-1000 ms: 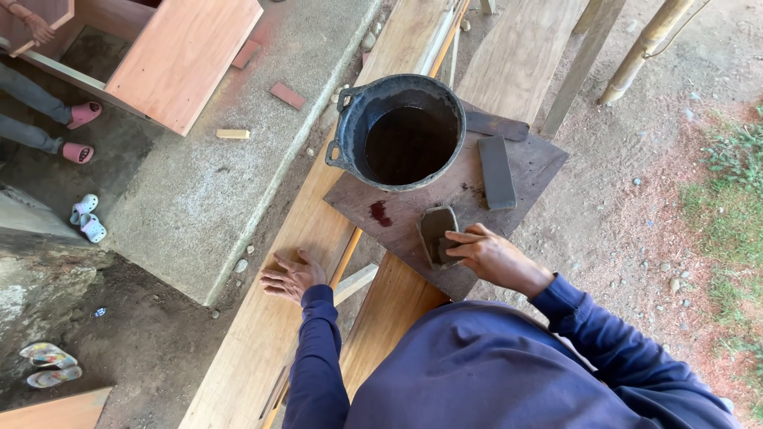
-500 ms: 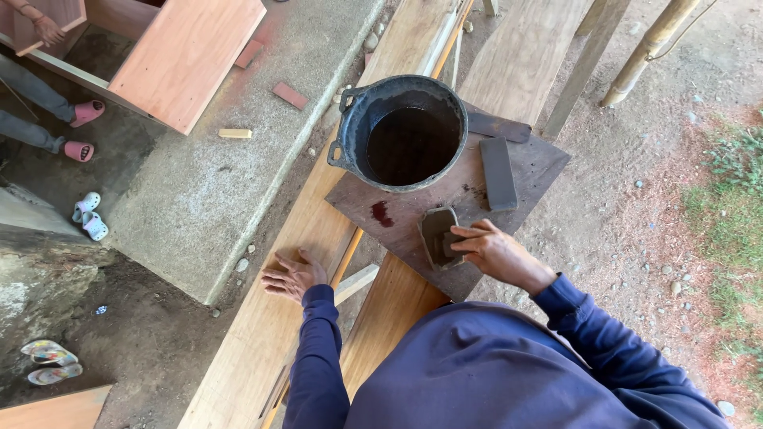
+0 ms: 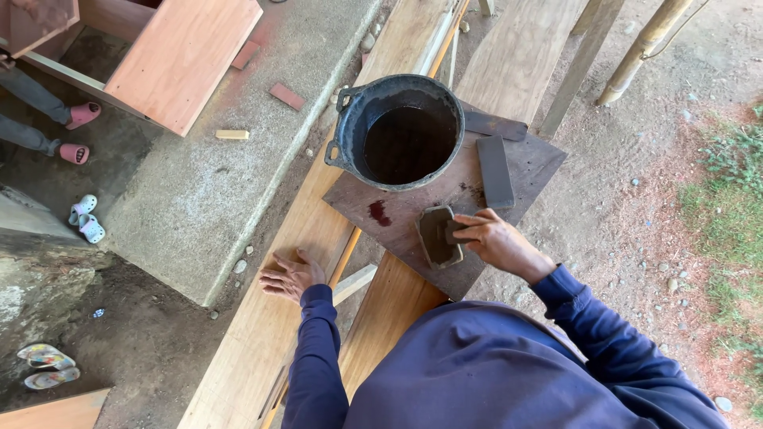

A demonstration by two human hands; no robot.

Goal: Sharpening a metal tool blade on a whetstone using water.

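My right hand grips a dark grey block-like tool pressed flat on a dark brown wet board. On that board's far part stands a black metal pot holding dark liquid. A second dark rectangular block lies to the pot's right. My left hand rests flat, fingers spread, on a long pale wooden plank to the left. A small red stain marks the board near the pot.
More planks run away ahead. A concrete slab with small wood scraps lies left, beside a wooden cabinet panel. Another person's feet in pink sandals stand far left. Bamboo poles rise at top right over gravel.
My right hand with the grey tool has shifted slightly on the dark board. My left hand stays flat on the plank.
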